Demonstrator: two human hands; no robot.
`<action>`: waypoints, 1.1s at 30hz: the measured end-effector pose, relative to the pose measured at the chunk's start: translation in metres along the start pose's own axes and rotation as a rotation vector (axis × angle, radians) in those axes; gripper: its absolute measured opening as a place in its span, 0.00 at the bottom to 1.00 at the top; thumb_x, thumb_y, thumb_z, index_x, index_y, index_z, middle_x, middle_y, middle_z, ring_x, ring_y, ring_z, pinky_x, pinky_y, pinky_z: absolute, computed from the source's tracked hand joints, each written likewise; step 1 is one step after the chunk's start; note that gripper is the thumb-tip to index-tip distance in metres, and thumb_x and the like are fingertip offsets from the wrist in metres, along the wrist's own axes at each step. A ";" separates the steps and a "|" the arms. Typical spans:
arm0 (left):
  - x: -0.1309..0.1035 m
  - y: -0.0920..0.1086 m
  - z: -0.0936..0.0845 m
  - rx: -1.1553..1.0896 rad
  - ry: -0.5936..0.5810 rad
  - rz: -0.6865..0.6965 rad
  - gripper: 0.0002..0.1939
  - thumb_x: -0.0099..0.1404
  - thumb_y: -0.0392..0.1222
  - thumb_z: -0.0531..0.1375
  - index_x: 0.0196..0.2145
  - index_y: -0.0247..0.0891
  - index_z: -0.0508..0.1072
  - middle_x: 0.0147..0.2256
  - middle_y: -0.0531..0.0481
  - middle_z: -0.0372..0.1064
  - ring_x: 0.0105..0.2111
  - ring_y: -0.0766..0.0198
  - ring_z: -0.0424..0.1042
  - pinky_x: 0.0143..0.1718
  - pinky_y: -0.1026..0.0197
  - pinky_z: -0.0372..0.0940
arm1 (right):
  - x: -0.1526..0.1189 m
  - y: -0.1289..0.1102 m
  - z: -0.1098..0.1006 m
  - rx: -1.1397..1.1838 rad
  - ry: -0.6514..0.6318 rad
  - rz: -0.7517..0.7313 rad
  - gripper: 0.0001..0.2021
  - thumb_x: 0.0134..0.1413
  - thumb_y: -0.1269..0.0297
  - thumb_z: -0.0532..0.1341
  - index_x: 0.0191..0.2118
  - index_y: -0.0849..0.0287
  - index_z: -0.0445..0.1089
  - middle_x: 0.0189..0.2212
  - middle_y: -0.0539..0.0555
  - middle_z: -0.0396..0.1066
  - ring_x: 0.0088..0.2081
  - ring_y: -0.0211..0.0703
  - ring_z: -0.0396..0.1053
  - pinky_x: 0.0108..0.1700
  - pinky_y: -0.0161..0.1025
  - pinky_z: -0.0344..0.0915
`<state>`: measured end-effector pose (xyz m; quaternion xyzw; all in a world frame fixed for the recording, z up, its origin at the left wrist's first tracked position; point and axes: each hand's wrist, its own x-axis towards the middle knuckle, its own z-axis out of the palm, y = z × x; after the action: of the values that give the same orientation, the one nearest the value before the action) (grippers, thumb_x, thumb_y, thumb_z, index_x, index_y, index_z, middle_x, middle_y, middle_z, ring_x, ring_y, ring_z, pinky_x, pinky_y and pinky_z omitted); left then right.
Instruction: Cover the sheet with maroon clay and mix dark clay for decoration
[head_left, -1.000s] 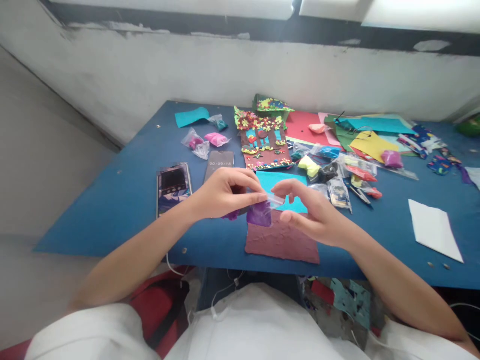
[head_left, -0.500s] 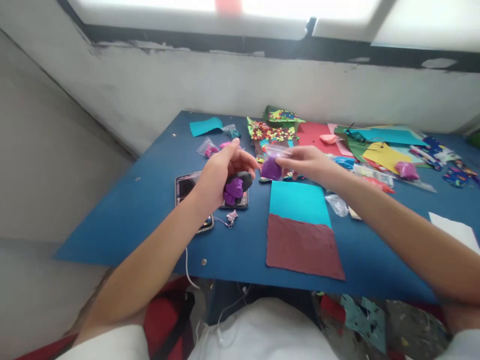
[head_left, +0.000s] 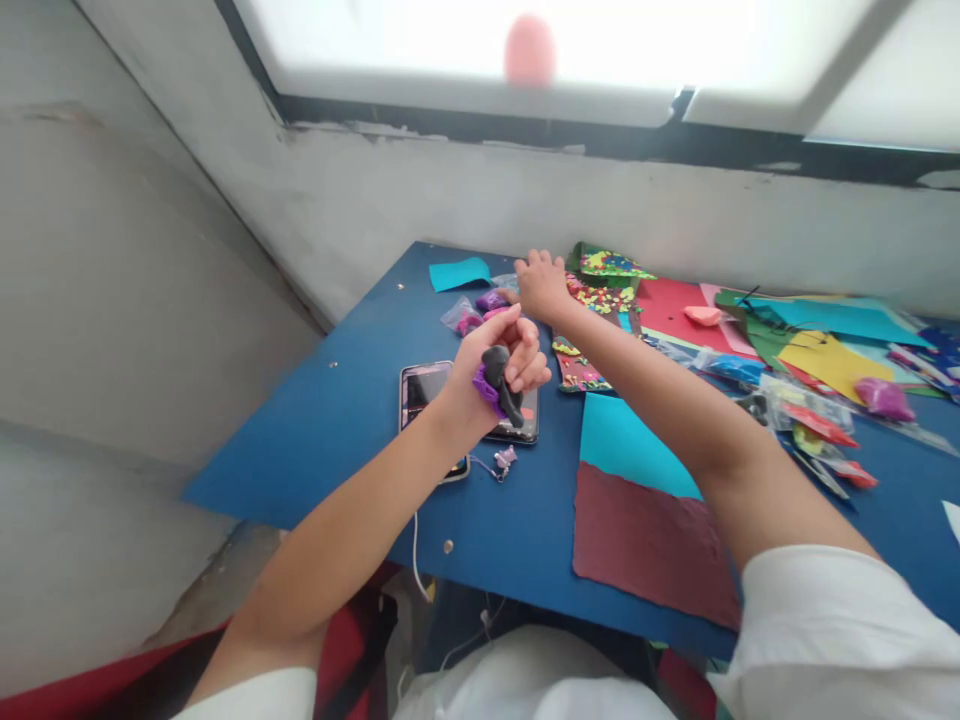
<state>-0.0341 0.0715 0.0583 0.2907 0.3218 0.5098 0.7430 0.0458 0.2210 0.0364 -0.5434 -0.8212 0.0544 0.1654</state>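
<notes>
So the big change is the bag of purple clay (head_left: pixel 491 300): half a second ago the right hand had it pinched near the middle of the frame, and now it's upper centre, by the bag of pink clay (head_left: pixel 469 324). My read is it's been shifted aside, leaving the loose clay as the stuff in hand.

Going left to right: a phone (head_left: pixel 421 388) is left of centre. Next to it the left hand (head_left: pixel 480 365) has a purple clay lump (head_left: pixel 487 392) and a black clay lump (head_left: pixel 496 365) tucked against its palm. Its fingers are curled in more than in the earlier frame. The right hand (head_left: pixel 541 285) is beyond it, apart from the left, right beside the purple bag; can't tell if it's gripping it. Right of centre, that forearm now crosses above the blue sheet (head_left: pixel 619 430) with brown clay (head_left: pixel 649 540) across its lower part; earlier the sheet was in full view.
</notes>
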 end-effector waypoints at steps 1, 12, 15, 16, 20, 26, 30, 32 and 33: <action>-0.001 0.000 -0.001 0.005 -0.016 0.014 0.32 0.76 0.46 0.40 0.14 0.37 0.58 0.06 0.59 0.43 0.09 0.74 0.46 0.19 0.67 0.53 | -0.008 0.000 -0.002 -0.032 0.026 -0.044 0.14 0.60 0.62 0.59 0.47 0.66 0.69 0.56 0.71 0.62 0.61 0.66 0.53 0.59 0.60 0.48; -0.020 -0.014 0.010 0.200 -0.192 0.110 0.29 0.75 0.50 0.39 0.17 0.39 0.55 0.10 0.58 0.40 0.10 0.72 0.46 0.23 0.61 0.57 | -0.200 0.028 -0.081 -0.140 0.245 -0.615 0.12 0.66 0.62 0.52 0.33 0.55 0.70 0.27 0.55 0.74 0.32 0.47 0.67 0.37 0.46 0.56; -0.021 -0.024 0.017 0.179 -0.279 0.031 0.29 0.75 0.52 0.40 0.17 0.39 0.56 0.08 0.59 0.41 0.09 0.72 0.46 0.22 0.62 0.56 | -0.240 0.039 -0.092 -0.069 0.224 -0.627 0.06 0.63 0.68 0.56 0.35 0.55 0.69 0.26 0.54 0.75 0.29 0.46 0.68 0.34 0.45 0.57; -0.020 -0.028 0.019 0.157 -0.307 0.000 0.29 0.74 0.52 0.41 0.17 0.39 0.57 0.08 0.59 0.41 0.09 0.73 0.47 0.21 0.62 0.56 | -0.249 0.042 -0.094 -0.036 0.216 -0.615 0.05 0.62 0.69 0.57 0.36 0.55 0.69 0.26 0.53 0.75 0.29 0.45 0.68 0.34 0.45 0.57; -0.016 -0.044 0.025 0.068 -0.406 -0.067 0.18 0.69 0.44 0.52 0.22 0.37 0.64 0.13 0.59 0.54 0.10 0.76 0.50 0.20 0.65 0.54 | -0.271 0.050 -0.090 0.122 0.263 -0.532 0.06 0.60 0.72 0.58 0.38 0.54 0.69 0.27 0.52 0.76 0.28 0.43 0.70 0.33 0.44 0.60; -0.015 -0.061 0.034 0.122 -0.330 -0.085 0.06 0.54 0.36 0.63 0.30 0.37 0.68 0.22 0.58 0.63 0.14 0.77 0.54 0.18 0.68 0.49 | -0.278 0.054 -0.069 0.320 0.312 -0.401 0.05 0.63 0.68 0.56 0.39 0.56 0.70 0.27 0.53 0.75 0.28 0.41 0.71 0.32 0.39 0.66; -0.012 -0.080 0.048 0.287 -0.004 0.116 0.10 0.64 0.41 0.59 0.27 0.37 0.66 0.21 0.59 0.56 0.18 0.75 0.54 0.19 0.71 0.51 | -0.279 0.053 -0.060 0.441 0.165 -0.342 0.11 0.64 0.56 0.56 0.42 0.58 0.69 0.33 0.56 0.77 0.34 0.42 0.75 0.36 0.36 0.68; -0.012 -0.089 0.055 0.373 0.075 0.193 0.12 0.68 0.41 0.56 0.26 0.36 0.66 0.21 0.58 0.55 0.20 0.74 0.55 0.20 0.71 0.52 | -0.280 0.053 -0.057 0.535 0.069 -0.280 0.13 0.63 0.55 0.57 0.40 0.60 0.69 0.31 0.55 0.76 0.31 0.40 0.73 0.32 0.34 0.67; -0.013 -0.092 0.058 0.412 0.079 0.212 0.12 0.69 0.40 0.54 0.27 0.36 0.66 0.22 0.58 0.56 0.21 0.74 0.55 0.22 0.71 0.54 | -0.280 0.053 -0.056 0.592 0.024 -0.237 0.13 0.63 0.54 0.57 0.38 0.60 0.69 0.29 0.53 0.75 0.28 0.38 0.71 0.30 0.33 0.65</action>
<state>0.0594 0.0243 0.0268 0.4484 0.4156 0.5194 0.5971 0.2098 -0.0174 0.0156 -0.3729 -0.8253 0.2650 0.3311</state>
